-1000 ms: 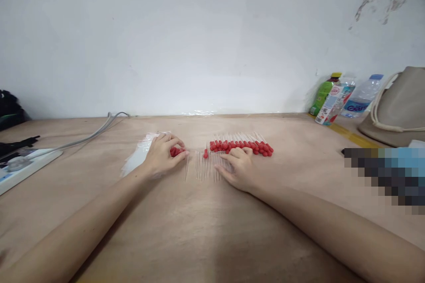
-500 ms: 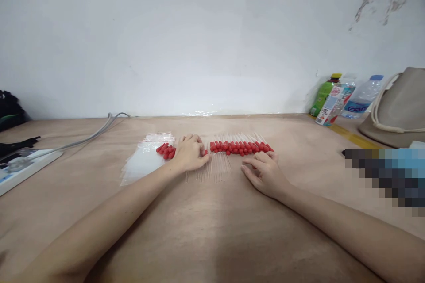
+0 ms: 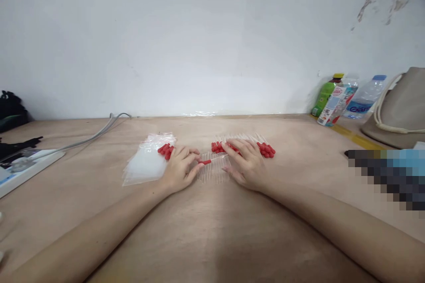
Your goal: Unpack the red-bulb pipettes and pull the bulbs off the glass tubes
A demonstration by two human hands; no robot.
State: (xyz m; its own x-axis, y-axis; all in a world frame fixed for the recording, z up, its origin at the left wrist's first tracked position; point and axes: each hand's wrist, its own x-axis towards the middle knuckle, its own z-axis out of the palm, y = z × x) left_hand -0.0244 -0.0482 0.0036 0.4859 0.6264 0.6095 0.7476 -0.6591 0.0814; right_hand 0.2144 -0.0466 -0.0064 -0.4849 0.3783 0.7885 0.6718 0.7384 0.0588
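Note:
My left hand point(image 3: 181, 168) is closed, thumb and fingers pinching the red rubber bulb point(image 3: 206, 162) of a dropper. A clear thin tube point(image 3: 219, 157) runs from that bulb toward my right hand point(image 3: 247, 163). The right hand's fingers are apart, with thumb and forefinger on either side of the tube's far end; contact there is hard to make out. Below the tube lies a row of loose clear tubes point(image 3: 212, 175). Loose red bulbs point(image 3: 166, 150) sit beside my left hand. Behind my right hand is a pile of red-bulbed droppers point(image 3: 266, 150), partly hidden, tubes pointing to the wall.
Clear zip bags point(image 3: 144, 166) are stacked left of the loose bulbs. A power strip point(image 3: 33, 163) with a grey cable point(image 3: 89, 137) lies far left. Bottles point(image 3: 360, 99), a drink carton point(image 3: 336, 106) and a beige bag point(image 3: 401, 101) stand at the back right by the wall.
My left hand has drawn back slightly and now shows a red bulb with a tube. My right hand has moved left from the dropper pile's right end to the tube, fingers spreading.

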